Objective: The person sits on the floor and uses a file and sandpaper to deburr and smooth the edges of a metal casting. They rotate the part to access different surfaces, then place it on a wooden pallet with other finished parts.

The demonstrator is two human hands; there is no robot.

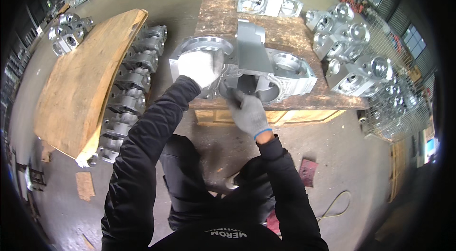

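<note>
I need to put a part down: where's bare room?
Bare: tabletop behind front housing, left of rear casting; wooden board, left of casting row. Crowded: tabletop's front, with housing, left hand, right hand; far right, stacked castings.

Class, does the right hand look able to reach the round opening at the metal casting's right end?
Probably yes: the right hand is at the front of the metal casting, and the round opening faces up, uncovered. The raised section stands left of it, leaving the way free.
</note>
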